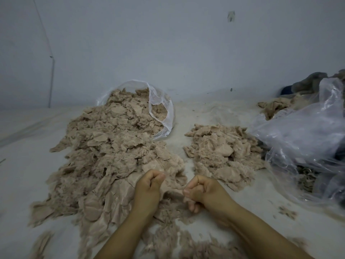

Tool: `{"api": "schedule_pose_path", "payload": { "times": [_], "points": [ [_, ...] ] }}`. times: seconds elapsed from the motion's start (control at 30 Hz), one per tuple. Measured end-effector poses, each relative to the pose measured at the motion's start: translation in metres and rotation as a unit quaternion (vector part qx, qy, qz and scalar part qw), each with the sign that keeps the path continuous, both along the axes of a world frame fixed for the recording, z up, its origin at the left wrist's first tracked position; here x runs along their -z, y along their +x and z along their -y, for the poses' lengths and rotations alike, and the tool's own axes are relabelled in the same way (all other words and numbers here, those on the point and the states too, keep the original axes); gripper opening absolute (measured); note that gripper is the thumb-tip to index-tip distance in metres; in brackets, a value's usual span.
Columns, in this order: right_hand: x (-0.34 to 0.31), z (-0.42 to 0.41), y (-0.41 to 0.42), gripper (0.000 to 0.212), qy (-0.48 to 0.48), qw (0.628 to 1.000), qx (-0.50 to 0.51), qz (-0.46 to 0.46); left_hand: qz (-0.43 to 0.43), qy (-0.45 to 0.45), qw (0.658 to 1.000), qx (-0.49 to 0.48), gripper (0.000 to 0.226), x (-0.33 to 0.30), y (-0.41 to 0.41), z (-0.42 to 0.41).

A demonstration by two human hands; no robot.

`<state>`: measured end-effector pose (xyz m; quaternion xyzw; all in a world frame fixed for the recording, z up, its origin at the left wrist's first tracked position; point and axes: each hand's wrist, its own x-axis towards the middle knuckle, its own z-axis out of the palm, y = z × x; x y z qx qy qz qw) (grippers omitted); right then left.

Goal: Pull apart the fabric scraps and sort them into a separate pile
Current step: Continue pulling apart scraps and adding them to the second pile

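Both hands work at the near edge of the big pile (104, 156) of beige fabric scraps, which spills toward the viewer out of a clear plastic bag (160, 109) lying on its side on the pale floor (186, 116). Left hand (149, 184) is clenched, thumb against curled fingers, pinching 1 end of a scrap (172, 191); right hand (200, 189) is clenched the same way on the other end. The scrap spans the short gap between the 2 fists and looks taut. Sorted pile (222, 154) lies to the right, apart from the big pile, with a strip of bare floor between them. A second crumpled plastic bag (302, 139) sits just beside it, further right. Judgement on handling: material is thin, limp and very light, with fuzzy frayed edges, so pieces likely cling to each other by loose threads, not weight. Best hold is a firm pinch close to the joined area on each side; a grip on the fringe alone would probably just shed fibres. Loose lint (287, 212) already lies scattered on the floor nearby.
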<state>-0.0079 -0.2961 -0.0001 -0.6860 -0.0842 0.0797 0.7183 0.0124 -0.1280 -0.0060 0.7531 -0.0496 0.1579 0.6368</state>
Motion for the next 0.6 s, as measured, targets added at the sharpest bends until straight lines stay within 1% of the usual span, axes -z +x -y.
{"api": "schedule_pose_path", "payload": {
  "times": [0.1,0.13,0.17,0.2,0.23,0.27,0.3,0.33,0.37,0.47,0.5,0.53,0.57,0.6],
  "points": [
    [-0.002,0.008,-0.003,0.012,-0.049,0.996,-0.08,-0.007,-0.026,-0.08,0.995,-0.047,0.024,-0.001,0.006,-0.009],
    [-0.005,0.011,-0.005,0.012,-0.065,0.991,-0.114,-0.007,-0.017,-0.085,0.994,-0.06,0.023,-0.002,0.008,-0.015],
    [-0.008,0.014,-0.007,0.014,-0.084,0.986,-0.143,-0.006,-0.006,-0.071,0.996,-0.052,0.021,-0.002,0.008,-0.019],
    [-0.012,0.014,-0.009,0.02,-0.106,0.982,-0.155,0.001,-0.002,-0.057,0.998,-0.029,0.021,-0.002,0.006,-0.019],
    [-0.015,0.013,-0.009,0.032,-0.132,0.981,-0.139,0.016,-0.004,-0.046,0.999,0.011,0.02,-0.002,0.003,-0.016],
    [-0.017,0.011,-0.009,0.044,-0.154,0.983,-0.096,0.036,-0.006,-0.031,0.998,0.051,0.018,-0.002,0.0,-0.011],
    [-0.017,0.009,-0.008,0.05,-0.164,0.984,-0.036,0.063,0.001,-0.013,0.997,0.082,0.018,-0.001,-0.003,-0.006],
    [-0.015,0.008,-0.007,0.049,-0.157,0.984,0.015,0.085,0.01,0.008,0.994,0.108,0.019,-0.001,-0.005,-0.002],
    [-0.013,0.006,-0.005,0.043,-0.14,0.985,0.04,0.097,0.019,0.026,0.991,0.128,0.019,-0.001,-0.007,0.001],
    [-0.006,-0.001,-0.004,0.016,-0.118,0.988,0.032,0.095,0.021,0.042,0.985,0.168,0.021,-0.001,-0.008,0.003],
    [-0.004,0.0,-0.001,0.013,-0.107,0.988,0.064,0.095,0.008,0.036,0.985,0.17,0.023,0.001,-0.008,0.001],
    [-0.003,0.002,0.002,0.013,-0.075,0.987,0.116,0.086,-0.012,0.021,0.985,0.17,0.023,0.002,-0.007,0.0],
    [-0.005,0.005,0.005,0.011,-0.013,0.983,0.168,0.067,-0.031,0.01,0.986,0.165,0.023,0.003,-0.005,-0.001],
    [-0.007,0.01,0.008,0.005,0.053,0.978,0.197,0.042,-0.039,0.01,0.987,0.154,0.022,0.005,-0.002,-0.004]
  ]
}}
